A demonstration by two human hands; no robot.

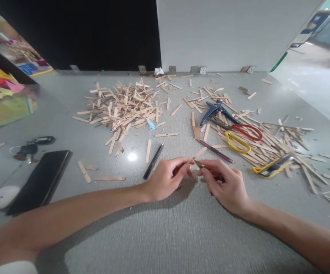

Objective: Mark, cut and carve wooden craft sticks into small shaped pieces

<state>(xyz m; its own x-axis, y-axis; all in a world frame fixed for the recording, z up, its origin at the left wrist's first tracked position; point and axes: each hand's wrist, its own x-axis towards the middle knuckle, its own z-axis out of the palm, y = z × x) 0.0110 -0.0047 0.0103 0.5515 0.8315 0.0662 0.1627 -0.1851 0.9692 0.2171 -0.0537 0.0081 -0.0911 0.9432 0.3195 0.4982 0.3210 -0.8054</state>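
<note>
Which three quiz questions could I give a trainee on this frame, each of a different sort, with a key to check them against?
1. Multiple choice: what does the left hand hold?
A) a black phone
B) a thin wooden stick
C) a yellow cutter

2. True or false: both handles of the scissors are red.

3. Fill the gap: the plier-like tool lying beside the scissors has ____ handles.

Key
1. B
2. False: one handle is red, the other yellow.
3. blue
</note>
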